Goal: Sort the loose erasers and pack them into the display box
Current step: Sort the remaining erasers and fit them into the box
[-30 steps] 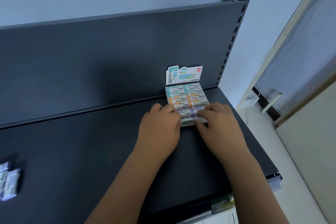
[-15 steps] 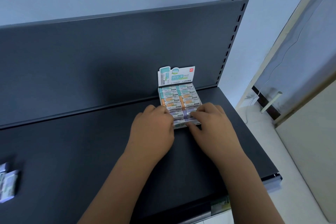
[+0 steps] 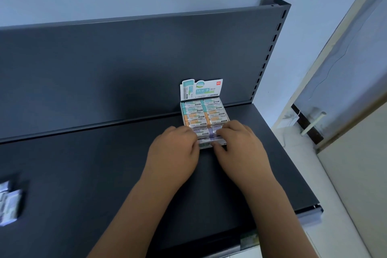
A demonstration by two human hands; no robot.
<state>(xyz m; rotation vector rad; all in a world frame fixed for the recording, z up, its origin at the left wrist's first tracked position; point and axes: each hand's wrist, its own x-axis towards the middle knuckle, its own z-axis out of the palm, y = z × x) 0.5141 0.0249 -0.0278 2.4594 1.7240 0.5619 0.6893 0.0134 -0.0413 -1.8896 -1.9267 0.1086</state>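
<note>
The display box [image 3: 201, 89] stands on the dark shelf [image 3: 94, 163] against the back panel, its printed header card upright. Inside it lie two columns of packed erasers [image 3: 204, 112]: teal at the back, orange in the middle, purple at the front. My left hand [image 3: 174, 151] grips the box's front left corner, fingers curled over the purple row. My right hand [image 3: 240, 146] holds the front right corner, thumb on the front wall and fingers on top. A few loose erasers [image 3: 10, 203] lie blurred at the shelf's far left edge.
The shelf's upright back panel [image 3: 125, 65] rises behind the box, ending in a slotted post [image 3: 278, 27] on the right. Right of the shelf edge [image 3: 310, 209] are a pale floor and a door frame [image 3: 335, 65].
Held in both hands, the display box has slid a little to the left along the shelf. The loose erasers at the far left have stayed put.
</note>
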